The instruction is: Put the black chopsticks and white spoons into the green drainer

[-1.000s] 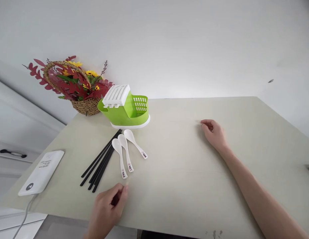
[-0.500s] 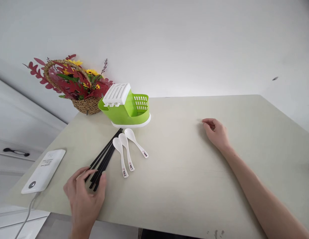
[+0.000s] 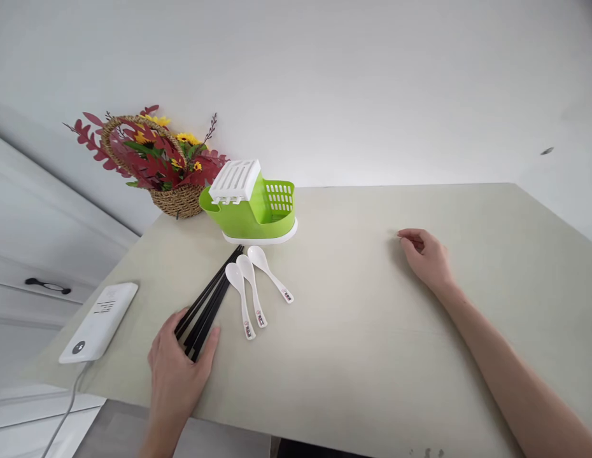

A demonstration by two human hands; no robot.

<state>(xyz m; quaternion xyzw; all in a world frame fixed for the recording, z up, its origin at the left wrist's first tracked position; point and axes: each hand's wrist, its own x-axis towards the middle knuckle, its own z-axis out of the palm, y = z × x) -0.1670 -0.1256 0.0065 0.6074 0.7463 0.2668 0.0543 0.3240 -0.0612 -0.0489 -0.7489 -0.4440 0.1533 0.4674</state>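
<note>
Several black chopsticks lie in a loose fan on the table at the left. My left hand reaches around their near ends, fingers on the left side and thumb on the right. A small gap shows between the thumb and the chopsticks, so the hand is open. Just right of them are three white spoons with printed labels on the handles. Off to the right, my right hand rests on the table with its fingers curled in, closed, and nothing visible in it.
Behind the spoons stands a green utensil holder with a white slotted top and white base. A wicker basket of artificial flowers is behind it. At the left edge lies a white power strip-like device with a grey cable.
My left hand has moved forward and closer around the chopsticks' near ends. The whole view has shifted slightly; my right hand keeps its place on the table.
</note>
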